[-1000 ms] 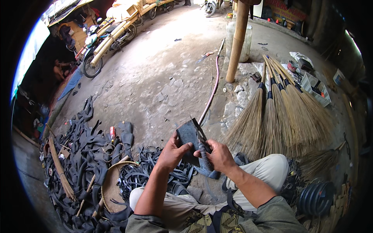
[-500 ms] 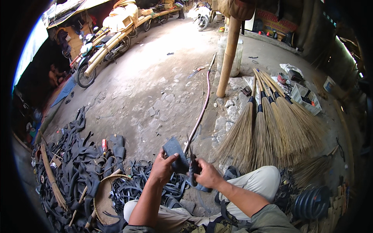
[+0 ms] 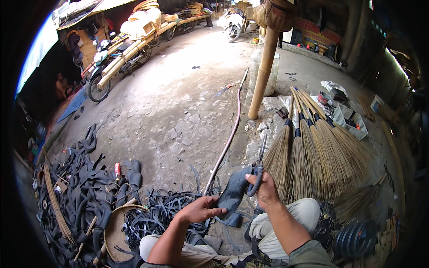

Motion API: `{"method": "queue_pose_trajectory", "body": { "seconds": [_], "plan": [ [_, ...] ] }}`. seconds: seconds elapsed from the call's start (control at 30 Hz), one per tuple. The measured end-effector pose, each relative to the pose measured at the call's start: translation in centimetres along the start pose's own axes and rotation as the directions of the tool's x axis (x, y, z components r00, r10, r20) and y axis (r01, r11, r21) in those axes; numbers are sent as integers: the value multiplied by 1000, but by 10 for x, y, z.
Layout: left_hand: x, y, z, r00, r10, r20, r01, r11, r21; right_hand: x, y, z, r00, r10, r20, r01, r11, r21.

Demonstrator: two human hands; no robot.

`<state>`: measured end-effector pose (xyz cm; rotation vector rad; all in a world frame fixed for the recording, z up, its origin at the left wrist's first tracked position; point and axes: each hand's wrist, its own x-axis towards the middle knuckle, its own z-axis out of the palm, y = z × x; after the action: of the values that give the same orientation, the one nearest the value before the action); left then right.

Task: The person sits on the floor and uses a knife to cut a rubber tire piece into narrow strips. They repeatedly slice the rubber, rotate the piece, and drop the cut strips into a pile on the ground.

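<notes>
A dark rubber sheet piece (image 3: 233, 190) hangs slanting in front of me, its top end pinched by my right hand (image 3: 267, 190). That same hand grips a pair of dark scissors (image 3: 262, 154), blades pointing up and away, with a handle loop below the thumb. At the sheet's lower left edge is my left hand (image 3: 202, 211), thumb and fingers apart, the thumb touching the rubber; its fingertips are partly hidden. Beneath lies a tangle of thin black rubber strips (image 3: 156, 212). A dark bluish rubber scrap (image 3: 233, 219) rests between my legs.
Left of me spreads a heap of black rubber pieces (image 3: 89, 192), with a red bottle (image 3: 117, 170) on it. Several brooms (image 3: 308, 156) fan out at right, near a bamboo post (image 3: 263, 71). A long hose-like pole (image 3: 232, 129) lies ahead. Loaded motorbikes (image 3: 100, 85) stand far left.
My right hand has moved up and right with the scissors, now pinching the rubber sheet too. My left hand has dropped lower and loosened its pinch on the sheet's end.
</notes>
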<state>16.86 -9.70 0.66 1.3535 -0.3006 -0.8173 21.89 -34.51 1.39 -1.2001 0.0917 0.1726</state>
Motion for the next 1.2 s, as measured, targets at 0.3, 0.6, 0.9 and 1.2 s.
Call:
{"method": "queue_pose_trajectory", "body": {
  "seconds": [0.3, 0.6, 0.9, 1.2],
  "plan": [
    [5, 3, -12, 875, 51, -481, -269, 878, -397, -15, 10, 8, 948, 199, 249, -191, 980, -58],
    [-15, 20, -31, 605, 108, -789, -572, 748, -337, -33, 37, 24, 831, 368, 418, -327, 930, -168],
    [-20, 25, -38, 536, 102, -838, -575, 771, -273, -32, 50, 23, 741, 475, 475, -311, 870, -383],
    [-12, 19, -31, 627, 83, -775, -469, 834, -290, -38, 39, 32, 763, 483, 429, -233, 826, -513]
  ]
}}
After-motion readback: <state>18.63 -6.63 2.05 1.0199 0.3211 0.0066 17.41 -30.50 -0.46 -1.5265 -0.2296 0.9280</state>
